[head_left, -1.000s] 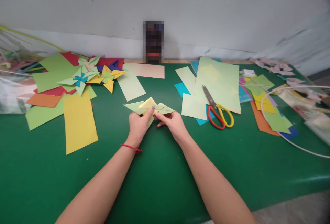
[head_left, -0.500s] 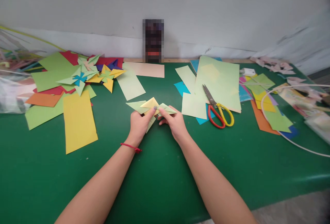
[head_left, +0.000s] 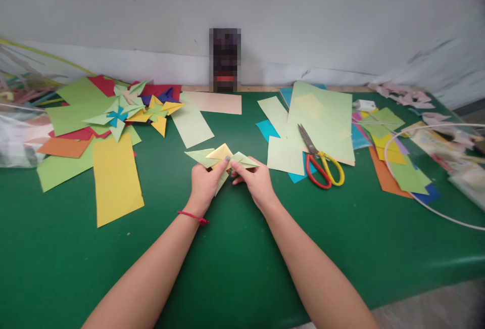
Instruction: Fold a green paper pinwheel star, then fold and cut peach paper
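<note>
Just above the green tabletop, both hands pinch one folded paper pinwheel [head_left: 200, 156], pale green at its points with a yellow folded piece in the middle. My left hand [head_left: 203, 183] is closed on its left side, thumb pressed near the centre. On the other side my right hand [head_left: 256, 181] grips the right point between thumb and fingers. Part of the paper is hidden behind the hands. A red cord bracelet [head_left: 192, 216] circles the left wrist.
Scissors [head_left: 317, 157] with red and yellow handles lie at right, partly on pale green sheets [head_left: 326, 111]. Finished paper pinwheels [head_left: 155, 110] rest on coloured sheets at left, near a yellow sheet [head_left: 117, 182]. A white cable [head_left: 428, 203] loops at far right. A pixelated upright object [head_left: 225, 61] stands against the wall.
Hardly anything differs. Both hands keep their hold on the paper pinwheel, and the right thumb has shifted very slightly left toward its centre.
</note>
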Available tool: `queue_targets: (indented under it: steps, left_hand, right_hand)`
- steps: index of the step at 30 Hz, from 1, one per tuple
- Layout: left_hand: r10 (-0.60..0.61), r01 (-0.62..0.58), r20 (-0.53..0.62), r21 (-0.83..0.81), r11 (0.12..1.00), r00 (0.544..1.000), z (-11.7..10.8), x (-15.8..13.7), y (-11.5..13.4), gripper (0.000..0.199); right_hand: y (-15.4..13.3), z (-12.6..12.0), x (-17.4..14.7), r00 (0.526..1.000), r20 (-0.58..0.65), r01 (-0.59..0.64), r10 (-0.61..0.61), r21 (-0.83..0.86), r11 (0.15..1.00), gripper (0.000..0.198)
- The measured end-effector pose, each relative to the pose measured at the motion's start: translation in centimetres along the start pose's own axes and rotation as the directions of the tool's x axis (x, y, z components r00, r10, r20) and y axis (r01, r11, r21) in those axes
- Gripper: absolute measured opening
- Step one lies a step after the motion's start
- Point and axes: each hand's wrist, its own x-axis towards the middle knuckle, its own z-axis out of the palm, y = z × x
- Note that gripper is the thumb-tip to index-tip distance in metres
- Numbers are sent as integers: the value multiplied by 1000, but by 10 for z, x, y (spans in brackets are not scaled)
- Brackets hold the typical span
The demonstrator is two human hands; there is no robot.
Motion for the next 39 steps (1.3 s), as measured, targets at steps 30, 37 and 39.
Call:
queue_targets:
  steps: [30, 37, 39]
  left_hand:
    - [2, -3, -51, -9, 1000, 999, -1, 2, 0, 34]
    - [25, -25, -53, -3, 1000, 998, -1, 2, 0, 34]
    - [36, -36, -56, 3, 999, 998, -1, 2, 0, 33]
  right_hand:
    - [6, 4, 3, 1000, -11, -12, 12, 26, 1000, 28]
    - [7, 3, 3, 1000, -19, 9, -9, 5, 1000, 28]
    - [8, 4, 3, 1000, -22, 13, -13, -1, 1000, 27]
